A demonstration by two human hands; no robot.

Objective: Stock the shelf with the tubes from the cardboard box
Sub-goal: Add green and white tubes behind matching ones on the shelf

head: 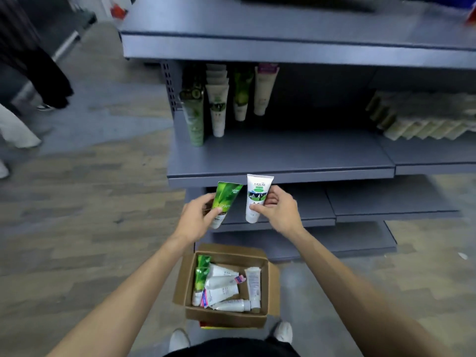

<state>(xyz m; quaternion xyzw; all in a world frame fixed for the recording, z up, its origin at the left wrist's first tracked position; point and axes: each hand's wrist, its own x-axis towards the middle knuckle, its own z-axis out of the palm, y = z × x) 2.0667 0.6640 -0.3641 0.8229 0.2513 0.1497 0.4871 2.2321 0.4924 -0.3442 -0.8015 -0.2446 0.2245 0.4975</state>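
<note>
My left hand (199,217) grips a green tube (226,195) and my right hand (279,208) grips a white tube (257,191); both tubes are held upright, side by side, just below the front lip of the grey shelf (283,161). Several green and white tubes (219,106) stand in rows at the back left of that shelf. On the floor between my feet sits the open cardboard box (270,287), holding several more white and green tubes (224,284).
The right half of the shelf is bare, with pale packets (422,119) on the adjoining bay. Another shelf (283,45) hangs above, and lower shelves (386,204) sit behind my hands. Other people's legs (38,81) stand at the far left on the wood-pattern floor.
</note>
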